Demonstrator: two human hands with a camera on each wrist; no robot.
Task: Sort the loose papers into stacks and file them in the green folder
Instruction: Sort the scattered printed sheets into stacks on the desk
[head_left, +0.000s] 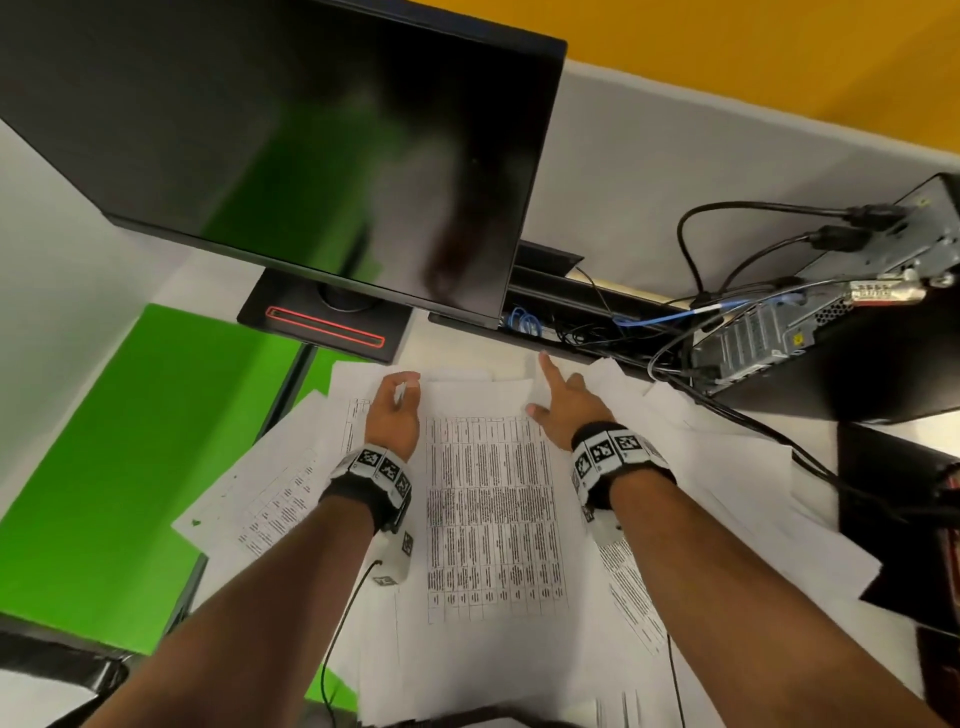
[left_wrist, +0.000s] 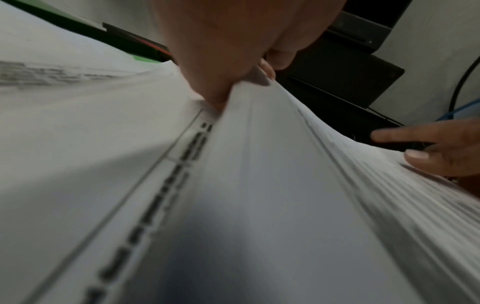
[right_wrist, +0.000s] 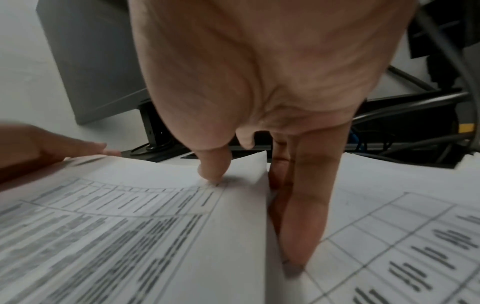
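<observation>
Papers (head_left: 493, 519) printed with dense tables lie fanned in a loose heap across the table (head_left: 878, 436), in front of a dark monitor (head_left: 291, 135), with the green folder (head_left: 130, 457) lying open to the left, partly under the heap. The left hand (head_left: 392, 410) pinches the top-left corner of the uppermost sheet between thumb and fingers, bowing it upward. The right hand (head_left: 563, 410) holds the opposite corner, thumb pressing on top and fingers tucked beneath the edge, forefinger stretched forward. Such sheets look light, limp and slippery against each other; held at the corners they sag, so a grip along both side edges would likely steady them better. The print is too blurred to read, and no brand shows.
</observation>
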